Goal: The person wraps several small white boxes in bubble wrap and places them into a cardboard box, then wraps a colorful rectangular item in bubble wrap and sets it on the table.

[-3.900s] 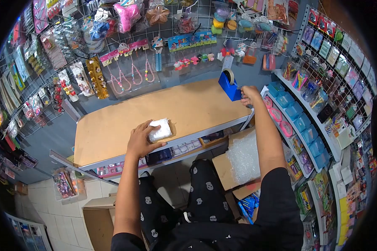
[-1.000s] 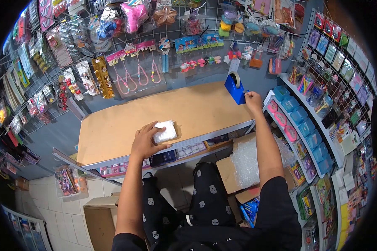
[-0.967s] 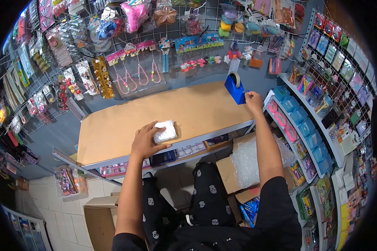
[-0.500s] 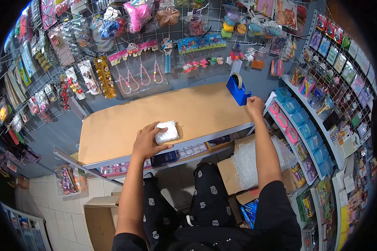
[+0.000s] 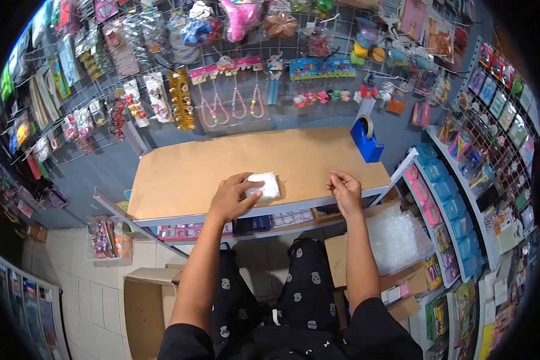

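Our left hand (image 5: 234, 195) lay on the bench (image 5: 186, 174), its fingers curled over the white packet (image 5: 265, 186) and holding it down near the front edge. Our right hand (image 5: 344, 188) was up beside the packet, well apart from it. Its fingertips were pinched together, but we could not tell on what. The blue tape holder (image 5: 366, 140) stood behind, at the far corner.
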The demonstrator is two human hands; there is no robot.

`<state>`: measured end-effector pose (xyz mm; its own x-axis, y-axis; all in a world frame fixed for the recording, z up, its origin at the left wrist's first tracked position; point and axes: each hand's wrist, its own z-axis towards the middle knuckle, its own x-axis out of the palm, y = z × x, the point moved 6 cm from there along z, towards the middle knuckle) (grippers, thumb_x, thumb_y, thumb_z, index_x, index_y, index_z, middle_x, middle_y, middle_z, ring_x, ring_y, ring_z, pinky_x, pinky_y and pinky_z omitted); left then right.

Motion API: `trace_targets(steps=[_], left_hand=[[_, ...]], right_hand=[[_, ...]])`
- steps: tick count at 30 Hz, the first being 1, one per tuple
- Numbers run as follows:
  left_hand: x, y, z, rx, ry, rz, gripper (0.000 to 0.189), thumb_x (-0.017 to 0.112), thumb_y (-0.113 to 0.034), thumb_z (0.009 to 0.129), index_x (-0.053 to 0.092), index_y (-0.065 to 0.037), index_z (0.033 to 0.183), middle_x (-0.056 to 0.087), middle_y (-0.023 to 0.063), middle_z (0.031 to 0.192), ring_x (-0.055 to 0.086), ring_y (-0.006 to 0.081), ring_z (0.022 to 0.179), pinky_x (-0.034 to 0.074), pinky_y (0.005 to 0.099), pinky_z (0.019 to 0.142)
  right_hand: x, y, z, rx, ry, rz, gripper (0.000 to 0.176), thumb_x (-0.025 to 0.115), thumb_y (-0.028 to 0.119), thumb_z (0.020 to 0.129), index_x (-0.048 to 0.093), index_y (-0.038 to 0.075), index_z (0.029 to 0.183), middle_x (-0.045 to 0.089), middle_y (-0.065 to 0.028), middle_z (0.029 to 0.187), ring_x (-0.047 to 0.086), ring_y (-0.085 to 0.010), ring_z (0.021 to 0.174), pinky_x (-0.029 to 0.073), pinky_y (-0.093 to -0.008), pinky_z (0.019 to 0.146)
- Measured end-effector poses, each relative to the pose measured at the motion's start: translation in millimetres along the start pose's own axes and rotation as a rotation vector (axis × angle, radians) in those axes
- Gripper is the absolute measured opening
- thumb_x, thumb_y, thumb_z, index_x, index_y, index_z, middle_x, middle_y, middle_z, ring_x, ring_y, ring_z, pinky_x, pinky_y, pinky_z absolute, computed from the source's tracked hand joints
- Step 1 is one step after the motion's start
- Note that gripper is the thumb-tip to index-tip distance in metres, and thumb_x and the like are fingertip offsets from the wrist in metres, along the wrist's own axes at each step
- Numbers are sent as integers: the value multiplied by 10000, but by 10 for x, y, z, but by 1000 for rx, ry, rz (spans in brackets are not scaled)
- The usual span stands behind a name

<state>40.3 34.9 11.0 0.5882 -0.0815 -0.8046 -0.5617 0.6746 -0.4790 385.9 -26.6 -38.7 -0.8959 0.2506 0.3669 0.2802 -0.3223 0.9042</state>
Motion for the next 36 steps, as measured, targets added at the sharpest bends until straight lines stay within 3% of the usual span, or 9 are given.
trace_targets(steps=[6, 7, 10, 11, 17, 23, 26, 29, 36], left_hand=[[3, 28, -7, 23, -32, 24, 385, 605, -441, 1013, 764, -251, 1308, 623, 180, 1448, 569, 371, 1345, 414, 480, 1137], [8, 45, -2, 25, -36, 15, 382, 600, -438, 1016, 768, -245, 1301, 625, 184, 1442, 579, 376, 1331, 426, 478, 1128], [5, 58, 14, 51, -63, 7, 363, 579, -410, 1035, 777, -231, 1282, 641, 196, 1405, 612, 391, 1275, 468, 479, 1094], [13, 61, 13, 48, -65, 3, 357, 580, -401, 1036, 778, -231, 1280, 645, 195, 1399, 615, 392, 1269, 470, 481, 1091], [10, 44, 13, 45, -81, -20, 324, 609, -356, 1029, 781, -214, 1265, 656, 186, 1386, 633, 384, 1245, 481, 484, 1072], [1, 48, 2, 41, -92, 9, 327, 625, -333, 1018, 778, -159, 1249, 653, 184, 1401, 620, 384, 1271, 467, 491, 1078], [21, 79, -2, 39, -87, -2, 327, 634, -318, 1009, 777, -144, 1245, 655, 184, 1400, 611, 385, 1285, 457, 494, 1085], [-23, 25, 3, 43, -87, -28, 318, 645, -303, 999, 781, -126, 1226, 660, 181, 1392, 617, 382, 1275, 461, 491, 1077], [-16, 65, 26, 62, -130, -57, 275, 658, -276, 999, 792, -122, 1183, 677, 172, 1361, 666, 383, 1185, 503, 475, 1026]], right_hand=[[731, -123, -148, 127, 288, -15, 252, 703, 16, 984, 694, -18, 1234, 693, -62, 1030, 672, -143, 885, 571, -300, 786], [800, -158, -149, 137, 325, -58, 312, 716, -12, 944, 697, -15, 1255, 682, -59, 1107, 668, -137, 935, 573, -299, 800], [1069, -56, -138, -187, 440, -415, 388, 748, -15, 883, 710, -5, 1269, 627, -89, 1293, 645, -133, 998, 570, -254, 785], [1082, -128, -135, -26, 446, -389, 448, 779, 10, 845, 726, 49, 1288, 559, -91, 1402, 616, -196, 1177, 563, -310, 939], [1430, -24, -120, -178, 642, -665, 519, 827, 169, 825, 736, 181, 1336, 432, -173, 1605, 409, -350, 1514, 355, -460, 1225], [1601, -181, 26, -191, 821, -715, 559, 842, 229, 826, 723, 193, 1370, 339, -211, 1672, 340, -391, 1548, 303, -474, 1255], [1619, -188, 76, -210, 839, -767, 513, 827, 203, 855, 733, 203, 1359, 332, -221, 1668, 389, -374, 1523, 367, -467, 1219], [1654, -149, 50, 25, 777, -486, 456, 793, 143, 893, 746, 207, 1342, 320, -233, 1666, 448, -352, 1486, 443, -449, 1159], [1741, -242, 46, -273, 721, -700, 393, 729, 84, 943, 747, 149, 1330, 445, -174, 1599, 509, -319, 1432, 470, -419, 1129]])
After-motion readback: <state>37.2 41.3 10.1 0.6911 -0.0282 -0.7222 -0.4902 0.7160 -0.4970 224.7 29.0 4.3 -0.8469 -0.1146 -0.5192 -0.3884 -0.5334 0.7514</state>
